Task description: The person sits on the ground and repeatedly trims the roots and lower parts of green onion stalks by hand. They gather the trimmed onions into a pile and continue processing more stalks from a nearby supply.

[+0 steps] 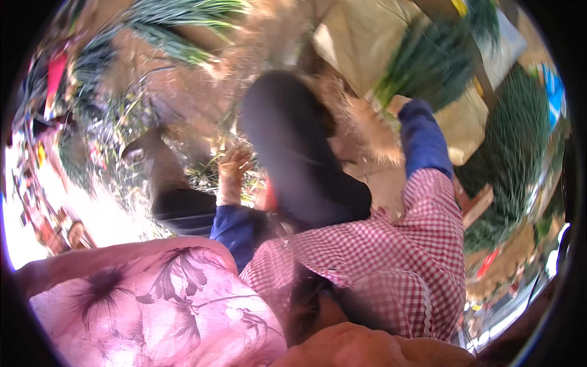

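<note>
My right hand [398, 105], its forearm in a blue sleeve cover, is at the pale stem end of a bunch of green onions [429, 64]. The fingers are mostly hidden, but the hand appears closed around the stems. Dark green leaves fan from it to the upper right, over a tan woven sack [367, 43]. Down between my legs, my left hand [235, 166] is blurred, with fingers apart and nothing visible in it. Below that hand lie loose leaf trimmings [202, 172] on the ground.
My dark-clothed knee [298, 147] rises between the hands. More green onions [179, 32] lie at the upper left. A large heap of them [509, 151] fills the right side, beside a piece of wood [479, 206]. Scattered plant litter [119, 119] covers the left ground.
</note>
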### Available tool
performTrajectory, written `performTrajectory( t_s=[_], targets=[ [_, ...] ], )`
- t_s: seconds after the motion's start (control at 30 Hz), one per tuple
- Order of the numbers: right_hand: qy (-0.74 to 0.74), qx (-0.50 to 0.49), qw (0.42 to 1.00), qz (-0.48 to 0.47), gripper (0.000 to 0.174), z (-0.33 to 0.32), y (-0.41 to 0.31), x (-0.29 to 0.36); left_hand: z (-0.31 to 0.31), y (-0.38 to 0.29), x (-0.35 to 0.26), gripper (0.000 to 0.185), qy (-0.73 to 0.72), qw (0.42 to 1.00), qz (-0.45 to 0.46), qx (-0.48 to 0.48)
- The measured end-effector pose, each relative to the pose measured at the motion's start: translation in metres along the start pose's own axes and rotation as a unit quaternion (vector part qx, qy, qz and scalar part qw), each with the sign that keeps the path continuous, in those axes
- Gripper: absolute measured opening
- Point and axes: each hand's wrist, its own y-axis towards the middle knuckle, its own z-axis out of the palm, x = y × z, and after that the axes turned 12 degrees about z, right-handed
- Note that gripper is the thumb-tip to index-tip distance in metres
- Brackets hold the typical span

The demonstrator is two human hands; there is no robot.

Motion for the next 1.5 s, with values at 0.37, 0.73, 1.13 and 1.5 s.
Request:
performTrajectory(
  t_s=[0.37, 0.73, 1.13, 1.5],
  targets=[
    [-0.096, -0.084, 0.899, -0.420, 0.018, -0.153, 0.025, 0.448, 0.037, 0.024, 0.003, 0.041, -0.219, 0.973, 0.068, 0.037],
    [-0.145, -0.221, 0.964, -0.041, 0.046, 0.057, 0.095, 0.551, 0.048, 0.031, -0.032, 0.039, -0.283, 0.955, 0.008, -0.089],
    [0.082, -0.374, 0.880, -0.281, 0.022, 0.110, -0.114, 0.461, 0.044, 0.049, 0.032, 0.041, -0.264, 0.961, 0.019, -0.083],
    [0.266, -0.135, 0.937, -0.180, 0.048, 0.197, -0.147, 0.352, 0.049, 0.035, 0.131, 0.018, -0.319, 0.946, 0.053, 0.004]
  ],
)
